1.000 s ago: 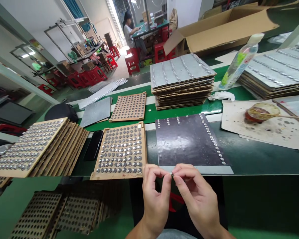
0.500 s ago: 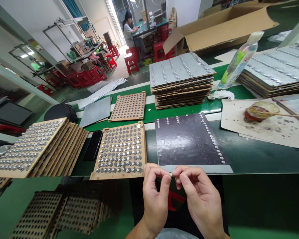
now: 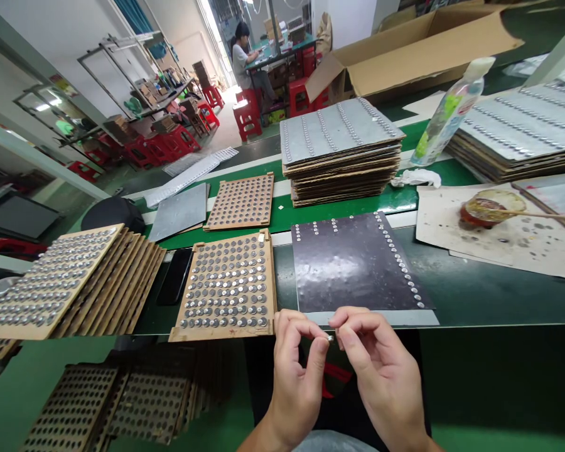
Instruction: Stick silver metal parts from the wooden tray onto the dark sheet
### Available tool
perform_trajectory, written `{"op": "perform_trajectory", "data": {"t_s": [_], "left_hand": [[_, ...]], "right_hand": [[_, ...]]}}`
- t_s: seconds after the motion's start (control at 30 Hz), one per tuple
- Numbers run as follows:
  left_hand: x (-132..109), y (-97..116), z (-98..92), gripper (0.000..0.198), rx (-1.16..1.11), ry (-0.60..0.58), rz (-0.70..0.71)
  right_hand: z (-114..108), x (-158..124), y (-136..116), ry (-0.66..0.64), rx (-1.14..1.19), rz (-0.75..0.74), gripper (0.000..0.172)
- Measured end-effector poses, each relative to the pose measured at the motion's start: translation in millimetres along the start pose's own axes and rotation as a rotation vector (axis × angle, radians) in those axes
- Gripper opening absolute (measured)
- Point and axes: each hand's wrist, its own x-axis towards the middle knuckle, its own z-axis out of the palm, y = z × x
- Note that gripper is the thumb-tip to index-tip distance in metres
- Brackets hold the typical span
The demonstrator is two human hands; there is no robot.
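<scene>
My left hand pinches a small shiny metal piece between thumb and fingertips, in front of the table edge. Just right of it is my right hand, its thumb and fingers pressed together; anything between them is hidden. A dark sheet lies beyond the hands, with small silvery round pieces in a full line along its right side and a few at its top. To the left, a wooden board carries rows of round dark discs, many topped by silvery pieces.
More disc boards lean in a stack at left, near a black phone. Behind stands a pile of grey sheets. A bottle, a dish of amber paste with a stick, and a large carton are at right.
My hands have drawn slightly apart at the fingertips. The small metal piece, between both hands before, now shows at my left fingertips. The view has shifted a little.
</scene>
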Motion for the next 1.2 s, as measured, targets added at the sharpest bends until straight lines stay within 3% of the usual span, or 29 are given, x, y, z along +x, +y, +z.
{"op": "perform_trajectory", "data": {"t_s": [0.13, 0.27, 0.43, 0.57, 1.2], "left_hand": [[0, 0, 0.6, 0.020, -0.001, -0.002, -0.043], [0, 0, 1.6, 0.019, -0.004, 0.034, -0.056], [0, 2, 3.9, 0.019, -0.001, 0.066, -0.063], [1, 5, 3.5, 0.021, -0.018, 0.065, -0.091], [3, 9, 5.7, 0.032, -0.151, 0.053, -0.189]], "right_hand": [[-6, 1, 0, -0.060, 0.023, 0.000, 0.019], [-7, -1, 3, -0.111, -0.100, -0.046, 0.008], [-3, -3, 7, -0.091, -0.285, -0.182, 0.012], [-2, -4, 8, -0.082, -0.298, -0.228, 0.012], [0, 1, 8, -0.096, -0.100, -0.098, 0.008]]}}
